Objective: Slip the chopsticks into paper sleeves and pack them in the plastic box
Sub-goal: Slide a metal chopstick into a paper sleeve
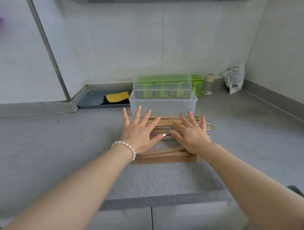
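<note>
Chopsticks [166,126], perhaps two piles, under two hands.

Grey countertop [43,147], chopsticks [165,157], paper sleeves [167,122], clear plastic box [163,105], blue tray [92,101]

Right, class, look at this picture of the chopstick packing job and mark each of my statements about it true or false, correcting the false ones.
1. Both hands are spread flat over the chopsticks. True: the left hand and right hand lie open, fingers straight, on the far pile of chopsticks.
2. The plastic box is full of sleeved chopsticks. False: the plastic box behind the pile looks empty.
3. A pearl bracelet is on the left wrist. True: the bracelet circles it.
4. The right hand grips a single chopstick. False: its fingers are straight and grip nothing.
5. A second pile lies nearer the person. True: the near pile sits below the wrists.
</note>
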Demonstrator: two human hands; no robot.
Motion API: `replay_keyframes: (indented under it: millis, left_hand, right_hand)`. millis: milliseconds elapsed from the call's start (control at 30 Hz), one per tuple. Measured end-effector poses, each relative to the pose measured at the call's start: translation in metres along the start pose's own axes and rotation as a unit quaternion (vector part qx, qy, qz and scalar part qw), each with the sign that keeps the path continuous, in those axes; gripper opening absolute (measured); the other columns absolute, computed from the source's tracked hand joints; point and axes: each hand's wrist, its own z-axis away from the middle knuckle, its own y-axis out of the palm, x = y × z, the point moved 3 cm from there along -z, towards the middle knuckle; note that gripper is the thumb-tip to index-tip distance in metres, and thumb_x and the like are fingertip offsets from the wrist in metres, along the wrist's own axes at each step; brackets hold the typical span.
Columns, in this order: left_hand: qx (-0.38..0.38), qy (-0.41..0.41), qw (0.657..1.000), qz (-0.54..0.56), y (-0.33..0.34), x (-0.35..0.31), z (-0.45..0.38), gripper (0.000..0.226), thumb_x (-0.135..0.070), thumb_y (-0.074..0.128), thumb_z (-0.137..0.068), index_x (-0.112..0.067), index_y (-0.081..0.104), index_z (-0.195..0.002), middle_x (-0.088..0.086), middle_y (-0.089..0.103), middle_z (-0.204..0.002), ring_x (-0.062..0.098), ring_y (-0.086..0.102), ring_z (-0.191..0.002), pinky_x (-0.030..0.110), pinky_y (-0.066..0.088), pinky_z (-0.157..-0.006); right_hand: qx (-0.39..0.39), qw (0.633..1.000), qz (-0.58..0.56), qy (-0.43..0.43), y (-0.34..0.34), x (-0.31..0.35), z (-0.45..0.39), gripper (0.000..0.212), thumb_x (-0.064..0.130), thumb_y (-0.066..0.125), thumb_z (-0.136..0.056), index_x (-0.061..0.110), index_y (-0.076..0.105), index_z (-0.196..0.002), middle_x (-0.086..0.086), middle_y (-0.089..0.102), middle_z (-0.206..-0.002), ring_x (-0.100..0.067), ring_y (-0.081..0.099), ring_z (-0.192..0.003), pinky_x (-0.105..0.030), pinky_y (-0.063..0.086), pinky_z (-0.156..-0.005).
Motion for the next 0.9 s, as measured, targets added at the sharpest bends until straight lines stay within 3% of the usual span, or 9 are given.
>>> replay_keyframes:
  millis: [133, 267, 467, 667, 800, 900]
  left_hand:
    - [0.095, 0.058, 0.99, 0.085, 0.0, -0.007, 0.036, 0.069, -0.067, 0.021, -0.088, -0.031, 0.02, -0.147, -0.004, 0.011, -0.158, 0.019, 0.003, -0.146, 0.053, -0.001, -0.116]
    - [0.094, 0.081, 0.98, 0.153, -0.003, -0.012, 0.051, 0.07, -0.065, 0.035, -0.087, -0.026, 0.03, -0.145, -0.004, 0.027, -0.154, 0.015, 0.023, -0.141, 0.034, 0.02, -0.114]
    - [0.082, 0.086, 0.98, 0.159, -0.002, -0.014, 0.05, 0.066, -0.061, 0.041, -0.088, -0.026, 0.034, -0.143, -0.005, 0.035, -0.149, 0.015, 0.032, -0.135, 0.032, 0.029, -0.109]
    - [0.071, 0.086, 0.979, 0.173, -0.002, -0.018, 0.05, 0.058, -0.054, 0.041, -0.091, -0.025, 0.038, -0.141, -0.005, 0.035, -0.148, 0.013, 0.03, -0.135, 0.031, 0.027, -0.109]
    - [0.038, 0.076, 0.975, 0.207, -0.005, -0.016, 0.052, 0.055, -0.052, 0.038, -0.093, -0.022, 0.041, -0.139, -0.003, 0.037, -0.145, 0.013, 0.029, -0.134, 0.03, 0.026, -0.108]
    - [-0.004, 0.07, 0.971, 0.228, -0.009, -0.01, 0.053, 0.043, -0.045, 0.041, -0.094, -0.022, 0.056, -0.127, -0.005, 0.051, -0.124, 0.01, 0.039, -0.118, 0.023, 0.033, -0.098]
  right_hand:
    - [0.035, 0.997, -0.074, -0.002, -0.007, -0.007, 0.035, 0.044, 0.052, 0.031, -0.095, 0.034, 0.054, -0.128, 0.005, 0.034, -0.15, -0.019, 0.006, -0.146, -0.051, -0.003, -0.115]
    - [-0.02, 0.991, -0.131, -0.001, -0.018, -0.014, 0.05, 0.044, 0.054, 0.045, -0.089, 0.029, 0.062, -0.12, 0.004, 0.052, -0.136, -0.018, 0.03, -0.137, -0.038, 0.015, -0.108]
    - [-0.075, 0.987, -0.131, 0.058, -0.025, -0.035, 0.041, 0.03, 0.038, 0.05, -0.093, 0.024, 0.066, -0.115, 0.002, 0.061, -0.126, -0.023, 0.046, -0.121, -0.037, 0.028, -0.098]
    - [-0.012, 0.988, -0.141, 0.058, -0.02, -0.034, 0.02, 0.024, 0.028, 0.063, -0.086, 0.019, 0.071, -0.107, -0.003, 0.067, -0.112, -0.021, 0.058, -0.104, -0.029, 0.046, -0.087]
    - [0.04, 0.982, -0.179, 0.044, -0.018, -0.022, 0.013, 0.021, 0.027, 0.07, -0.081, 0.018, 0.074, -0.1, 0.004, 0.069, -0.096, -0.013, 0.058, -0.084, -0.02, 0.043, -0.071]
    - [0.054, 0.976, -0.207, 0.035, -0.018, -0.021, 0.011, 0.017, 0.023, 0.075, -0.076, 0.017, 0.076, -0.091, 0.011, 0.063, -0.079, -0.007, 0.054, -0.074, -0.011, 0.038, -0.06]
